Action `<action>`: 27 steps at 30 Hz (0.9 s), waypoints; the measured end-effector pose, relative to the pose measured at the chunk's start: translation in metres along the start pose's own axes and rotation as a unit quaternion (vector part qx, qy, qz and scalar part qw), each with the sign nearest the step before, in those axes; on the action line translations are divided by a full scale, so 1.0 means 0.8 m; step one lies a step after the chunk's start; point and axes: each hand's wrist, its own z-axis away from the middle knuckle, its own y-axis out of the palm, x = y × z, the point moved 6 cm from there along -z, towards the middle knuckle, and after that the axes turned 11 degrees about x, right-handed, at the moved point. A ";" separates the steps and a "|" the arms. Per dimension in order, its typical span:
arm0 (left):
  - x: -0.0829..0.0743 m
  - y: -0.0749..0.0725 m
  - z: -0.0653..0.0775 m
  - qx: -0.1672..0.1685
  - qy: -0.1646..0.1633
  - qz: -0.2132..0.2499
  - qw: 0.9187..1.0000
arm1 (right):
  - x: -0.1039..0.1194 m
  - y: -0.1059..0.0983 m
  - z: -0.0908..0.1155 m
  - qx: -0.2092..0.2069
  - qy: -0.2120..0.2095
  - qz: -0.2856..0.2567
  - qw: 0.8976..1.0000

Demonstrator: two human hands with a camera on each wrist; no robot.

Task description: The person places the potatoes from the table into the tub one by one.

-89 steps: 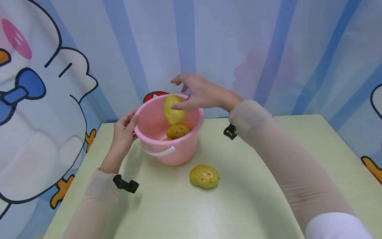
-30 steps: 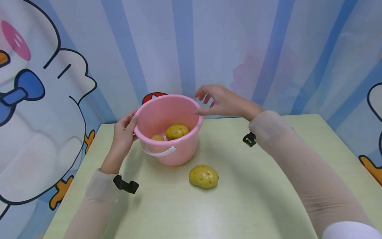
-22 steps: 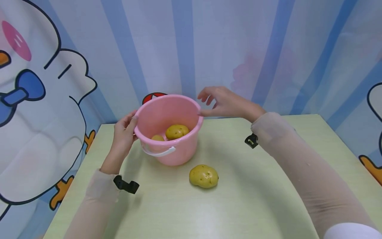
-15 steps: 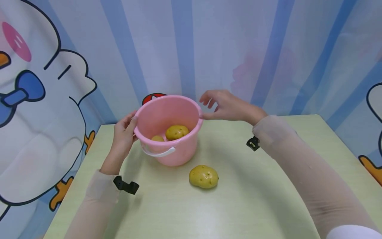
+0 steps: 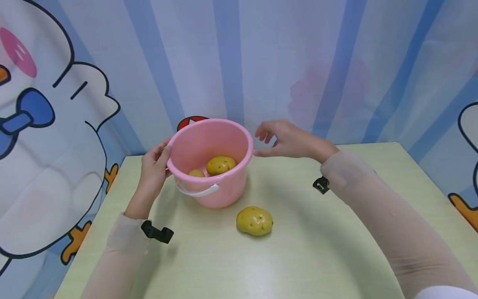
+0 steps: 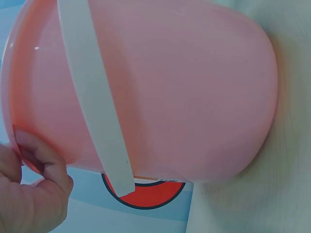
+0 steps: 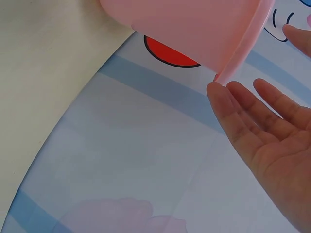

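A pink bucket [image 5: 225, 192] with a white handle [image 5: 200, 192] stands upright at the back of the table. My left hand [image 5: 152, 169] pinches its left rim between thumb and fingers; the left wrist view shows this hand [image 6: 36, 189] at the lip. Inside the bucket lies a yellow-brown potato [image 5: 221, 165], with part of another potato [image 5: 196, 173] beside it; the front wall hides the rest. My right hand [image 5: 290, 141] hovers just right of the rim, fingers loosely bent and holding nothing. One more potato [image 5: 254, 221] lies on the table in front of the bucket.
The pale green table [image 5: 209, 265] ends at the back against a blue-striped curtain [image 5: 276, 62] printed with cartoon figures. Black straps sit on both wrists, the left strap [image 5: 157, 231] and the right strap [image 5: 321, 185].
Three seconds ago a blurred potato was dropping from my right hand inside the bucket. Since then that hand has moved right and down, out past the rim. The left hand keeps its hold.
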 end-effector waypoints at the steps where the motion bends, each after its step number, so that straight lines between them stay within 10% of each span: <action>1: 0.000 0.000 0.000 0.001 0.003 0.006 1.000 | -0.001 0.001 0.001 0.002 0.003 -0.001 1.000; 27: -0.001 0.000 0.003 0.005 0.021 0.018 1.000 | -0.017 0.074 0.029 0.074 0.031 -0.020 0.997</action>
